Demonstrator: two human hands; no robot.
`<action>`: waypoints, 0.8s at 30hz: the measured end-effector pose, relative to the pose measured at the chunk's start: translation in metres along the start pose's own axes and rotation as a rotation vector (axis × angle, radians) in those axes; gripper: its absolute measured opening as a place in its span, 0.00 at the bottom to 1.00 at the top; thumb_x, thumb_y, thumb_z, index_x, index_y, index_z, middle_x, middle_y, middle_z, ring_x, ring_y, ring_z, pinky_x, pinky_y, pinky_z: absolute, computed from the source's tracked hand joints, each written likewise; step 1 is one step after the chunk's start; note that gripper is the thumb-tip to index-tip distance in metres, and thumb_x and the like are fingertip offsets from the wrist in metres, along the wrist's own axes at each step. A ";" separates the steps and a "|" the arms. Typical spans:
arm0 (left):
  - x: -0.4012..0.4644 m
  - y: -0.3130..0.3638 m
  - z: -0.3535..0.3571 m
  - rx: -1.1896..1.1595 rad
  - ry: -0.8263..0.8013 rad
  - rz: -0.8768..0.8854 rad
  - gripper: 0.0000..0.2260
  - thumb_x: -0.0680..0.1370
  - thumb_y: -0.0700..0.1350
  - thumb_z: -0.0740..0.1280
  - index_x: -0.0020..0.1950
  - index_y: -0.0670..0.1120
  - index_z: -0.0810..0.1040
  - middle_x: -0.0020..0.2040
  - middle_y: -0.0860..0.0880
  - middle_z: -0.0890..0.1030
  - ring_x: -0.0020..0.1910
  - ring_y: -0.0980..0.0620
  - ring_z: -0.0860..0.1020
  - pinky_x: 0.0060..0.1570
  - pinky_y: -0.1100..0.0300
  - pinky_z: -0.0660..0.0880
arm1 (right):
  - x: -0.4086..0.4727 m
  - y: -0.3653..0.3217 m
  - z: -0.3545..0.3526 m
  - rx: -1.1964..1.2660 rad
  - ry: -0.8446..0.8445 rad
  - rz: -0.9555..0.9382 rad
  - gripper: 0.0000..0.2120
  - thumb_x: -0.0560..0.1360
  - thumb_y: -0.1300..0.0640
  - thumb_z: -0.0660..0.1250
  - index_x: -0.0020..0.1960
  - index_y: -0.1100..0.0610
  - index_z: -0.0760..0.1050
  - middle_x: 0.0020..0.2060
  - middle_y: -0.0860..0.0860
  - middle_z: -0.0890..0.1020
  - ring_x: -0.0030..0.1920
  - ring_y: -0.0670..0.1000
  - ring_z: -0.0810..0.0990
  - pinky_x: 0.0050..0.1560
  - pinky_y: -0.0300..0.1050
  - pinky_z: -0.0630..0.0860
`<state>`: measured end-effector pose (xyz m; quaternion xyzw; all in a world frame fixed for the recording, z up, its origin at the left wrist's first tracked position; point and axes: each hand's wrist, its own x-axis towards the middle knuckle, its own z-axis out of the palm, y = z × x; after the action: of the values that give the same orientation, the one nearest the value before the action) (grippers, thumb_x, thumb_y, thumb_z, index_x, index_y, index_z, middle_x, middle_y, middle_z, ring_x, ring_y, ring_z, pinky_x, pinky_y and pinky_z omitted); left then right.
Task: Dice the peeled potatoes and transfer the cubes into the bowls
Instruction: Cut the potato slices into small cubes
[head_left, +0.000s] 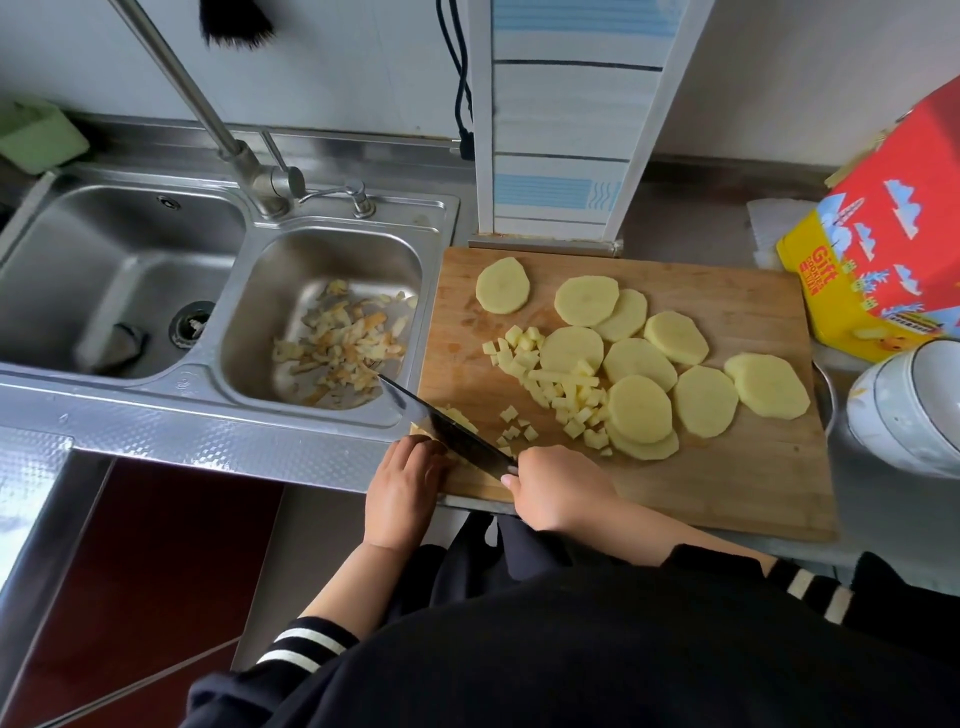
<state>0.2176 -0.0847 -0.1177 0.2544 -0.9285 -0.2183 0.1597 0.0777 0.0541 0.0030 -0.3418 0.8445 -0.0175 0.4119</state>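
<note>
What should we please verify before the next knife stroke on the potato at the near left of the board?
1. Right hand grips the dark-bladed kitchen knife: ok.
2. Left hand holds down the potato piece under the blade; fingertips clear of the edge: cannot tell, hidden.
3. Wooden cutting board flat on the counter: ok.
4. Pale yellow potato cubes crowd the round potato slices: not ok.
5. White ceramic bowls within reach, right of the board: ok.

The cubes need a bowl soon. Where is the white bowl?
In the head view, the white bowl sits at the far right, just past the cutting board, below the red and yellow box.
</note>
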 end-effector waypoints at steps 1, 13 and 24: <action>0.000 0.000 0.000 0.002 0.000 0.001 0.14 0.77 0.51 0.61 0.49 0.42 0.80 0.47 0.46 0.79 0.47 0.49 0.74 0.43 0.59 0.72 | 0.001 0.000 0.001 0.011 -0.001 0.008 0.15 0.82 0.51 0.57 0.58 0.59 0.76 0.54 0.54 0.82 0.54 0.57 0.80 0.50 0.49 0.76; 0.000 0.003 0.000 0.009 0.029 0.039 0.15 0.77 0.51 0.62 0.48 0.41 0.80 0.46 0.45 0.78 0.46 0.49 0.73 0.44 0.59 0.70 | 0.000 0.003 -0.001 -0.019 0.034 -0.019 0.14 0.82 0.52 0.57 0.54 0.59 0.77 0.49 0.54 0.82 0.49 0.56 0.81 0.44 0.47 0.74; 0.038 0.027 0.010 -0.029 -0.031 0.036 0.10 0.76 0.48 0.68 0.50 0.43 0.80 0.46 0.46 0.80 0.45 0.46 0.77 0.46 0.57 0.72 | -0.006 0.032 -0.011 0.091 0.202 0.148 0.14 0.82 0.46 0.54 0.45 0.54 0.69 0.34 0.47 0.73 0.39 0.52 0.75 0.38 0.45 0.69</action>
<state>0.1711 -0.0813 -0.1056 0.2317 -0.9321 -0.2326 0.1531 0.0545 0.0796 0.0044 -0.2558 0.9030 -0.0598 0.3400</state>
